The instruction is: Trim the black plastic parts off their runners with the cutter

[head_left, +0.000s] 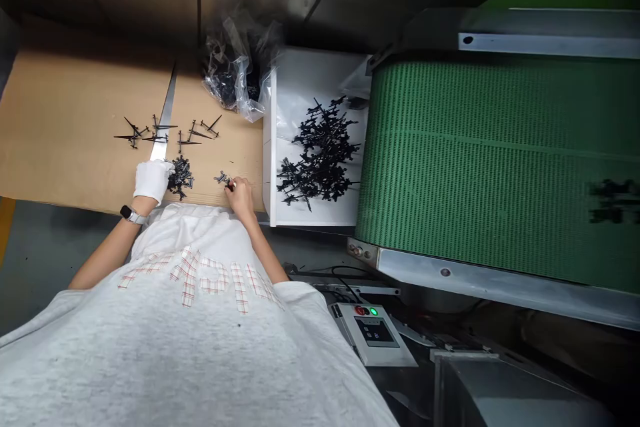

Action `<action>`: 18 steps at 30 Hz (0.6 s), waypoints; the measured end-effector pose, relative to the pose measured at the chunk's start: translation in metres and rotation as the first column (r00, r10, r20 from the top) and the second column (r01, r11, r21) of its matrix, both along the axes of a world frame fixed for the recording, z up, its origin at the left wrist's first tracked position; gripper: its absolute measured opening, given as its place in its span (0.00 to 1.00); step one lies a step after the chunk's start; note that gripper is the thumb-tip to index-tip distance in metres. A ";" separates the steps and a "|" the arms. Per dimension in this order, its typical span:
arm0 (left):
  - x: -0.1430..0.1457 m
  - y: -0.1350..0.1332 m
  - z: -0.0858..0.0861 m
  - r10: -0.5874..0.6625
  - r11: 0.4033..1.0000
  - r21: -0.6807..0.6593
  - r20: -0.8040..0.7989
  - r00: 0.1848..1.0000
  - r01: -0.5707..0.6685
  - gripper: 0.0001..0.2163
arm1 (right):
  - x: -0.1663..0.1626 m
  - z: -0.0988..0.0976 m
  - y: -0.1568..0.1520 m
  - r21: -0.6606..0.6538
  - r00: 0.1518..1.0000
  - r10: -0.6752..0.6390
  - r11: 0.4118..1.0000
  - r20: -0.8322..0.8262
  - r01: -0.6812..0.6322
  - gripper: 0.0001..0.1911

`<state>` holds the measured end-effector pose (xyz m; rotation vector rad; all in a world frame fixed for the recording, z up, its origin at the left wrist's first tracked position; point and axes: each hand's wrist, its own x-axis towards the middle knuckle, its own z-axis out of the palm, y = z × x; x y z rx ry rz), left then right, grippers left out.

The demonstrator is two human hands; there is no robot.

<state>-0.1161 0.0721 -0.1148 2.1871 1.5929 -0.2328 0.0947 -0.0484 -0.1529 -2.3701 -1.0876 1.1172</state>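
My left hand [153, 181], in a white glove, rests on the cardboard [70, 127] with its fingers curled against a heap of small black plastic parts [181, 177]. What those fingers hold, if anything, is hidden. Bare and to the right, my right hand [241, 199] pinches a small black plastic part [229, 184] just above the cardboard. Close to its fingertips lies another small dark part [221, 177]. Beyond both hands, several thin branched black pieces [189, 135] are scattered. A narrow wedge of shiny metal [169, 103] shows beneath some of them.
A white tray [273, 147] right of the cardboard holds a tangled pile of black branched pieces [327, 150]. Behind sits a clear plastic bag [243, 73] with dark contents. A green conveyor belt [475, 167] fills the right side, with a control box [375, 333] below it.
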 end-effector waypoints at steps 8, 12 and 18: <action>0.001 -0.005 0.043 0.098 0.994 -0.057 0.119 0.988 -0.091 0.19 | 0.012 0.005 0.000 0.128 0.953 -0.185 0.967 -0.238 0.220 0.13; 0.029 -0.021 0.066 0.113 0.981 -0.185 0.345 0.932 -0.051 0.23 | 0.010 0.044 0.002 0.220 0.864 -0.221 0.911 -0.453 0.348 0.12; 0.071 -0.048 0.087 0.116 0.899 -0.404 0.592 0.798 0.170 0.23 | 0.002 0.117 0.005 0.263 0.684 -0.084 0.883 -0.725 0.388 0.25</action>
